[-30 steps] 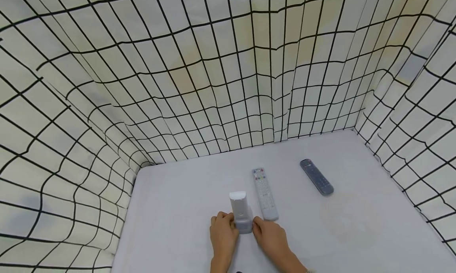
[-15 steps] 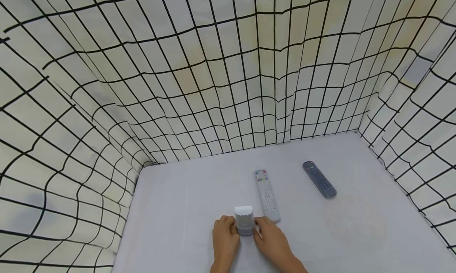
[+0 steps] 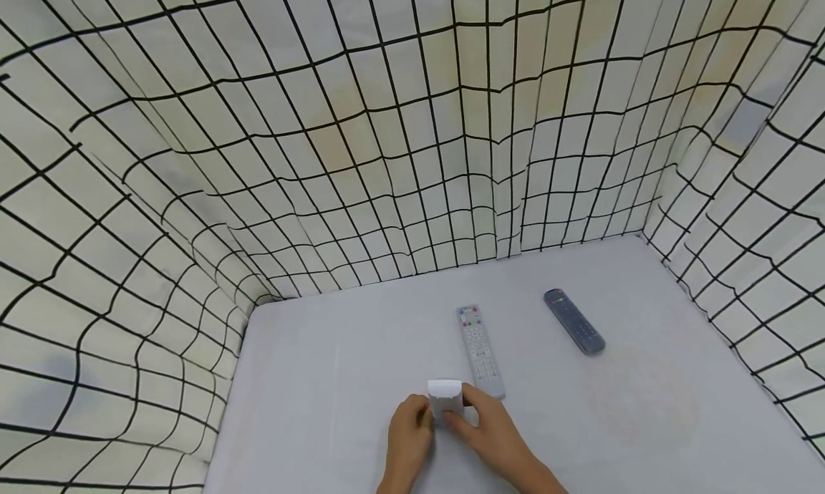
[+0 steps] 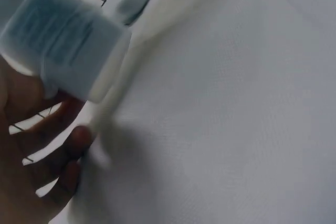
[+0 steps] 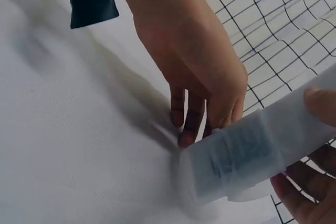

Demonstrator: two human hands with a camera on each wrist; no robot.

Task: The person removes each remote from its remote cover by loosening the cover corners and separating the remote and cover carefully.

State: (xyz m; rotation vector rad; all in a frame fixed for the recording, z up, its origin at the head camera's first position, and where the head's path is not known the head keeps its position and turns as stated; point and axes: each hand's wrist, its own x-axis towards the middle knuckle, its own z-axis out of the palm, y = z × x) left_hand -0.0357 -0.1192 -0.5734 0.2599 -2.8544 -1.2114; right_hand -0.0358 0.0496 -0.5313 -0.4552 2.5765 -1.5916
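Note:
A white remote control (image 3: 445,401) with a translucent sleeve (image 5: 236,156) over its lower part stands on end, strongly foreshortened in the head view. Its buttons are out of sight; a bluish patch with blurred marks shows through the sleeve in both wrist views. My right hand (image 3: 493,429) grips it from the right, thumb on the near side and fingers behind. On the left, my left hand (image 3: 410,433) pinches the sleeve's lower edge with thumb and forefinger. The other left fingers (image 4: 79,140) are bent beside the sleeve, close to the tabletop.
A light grey remote control (image 3: 480,351) lies just beyond my right hand. Farther right lies a dark remote control (image 3: 573,321). Both rest on the white-covered table (image 3: 322,379). White curtains with a black grid (image 3: 399,143) close off the back and sides.
The white remote control has tipped toward me, so its long face has shortened from view. My right hand has moved from its lower edge to a grip around it; the left stays beside it.

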